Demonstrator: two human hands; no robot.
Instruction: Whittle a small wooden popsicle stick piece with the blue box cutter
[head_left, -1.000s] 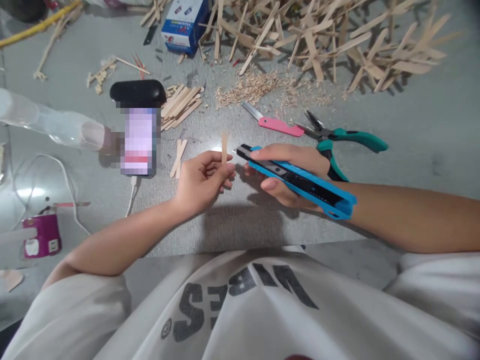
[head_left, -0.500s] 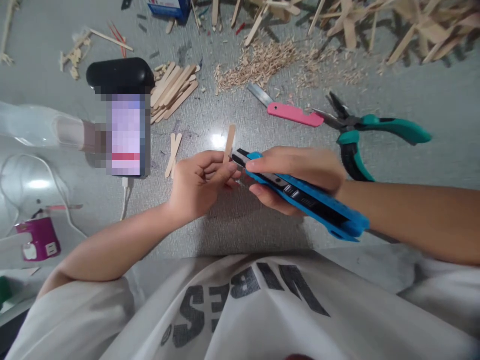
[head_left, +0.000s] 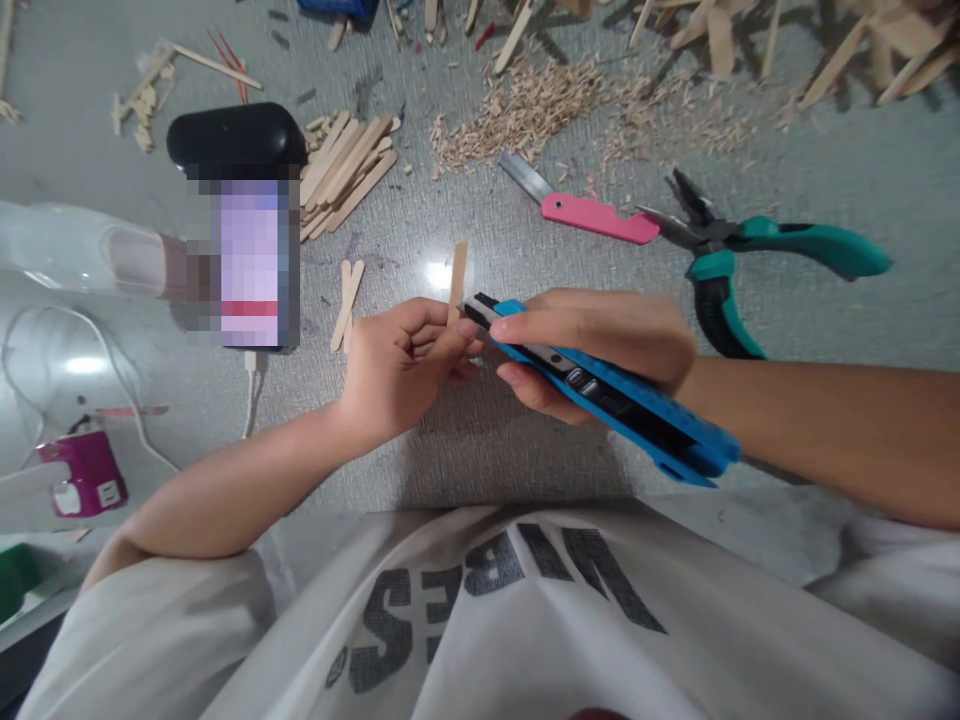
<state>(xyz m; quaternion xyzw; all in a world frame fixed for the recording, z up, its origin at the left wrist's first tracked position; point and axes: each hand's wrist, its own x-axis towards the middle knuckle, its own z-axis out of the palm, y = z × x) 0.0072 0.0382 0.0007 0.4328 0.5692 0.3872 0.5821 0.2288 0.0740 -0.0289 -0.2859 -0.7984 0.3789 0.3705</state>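
Between the thumb and fingers of my left hand (head_left: 409, 365) is a flat wooden craft stick (head_left: 458, 275), its upper part sticking up past the fingers. My right hand (head_left: 600, 335) is closed around a blue utility knife (head_left: 637, 415). The knife's tip meets the stick close to my left thumb; whether the blade is cutting into the wood I cannot tell. Left of my left hand lie a few loose craft sticks (head_left: 346, 305), two of them crossed.
Beyond my hands lie a pink-handled cutter (head_left: 596, 218), green-handled pliers (head_left: 716, 240) and wood chips (head_left: 525, 110). A stick pile (head_left: 349, 175) sits beside a phone (head_left: 250, 260) and a black case (head_left: 235, 138). Wooden stick structures (head_left: 885, 45) stand at the upper right.
The camera view has shifted slightly, so the pliers and pink cutter appear a little further right. Both hands keep their grips, with the knife tip still at the stick.
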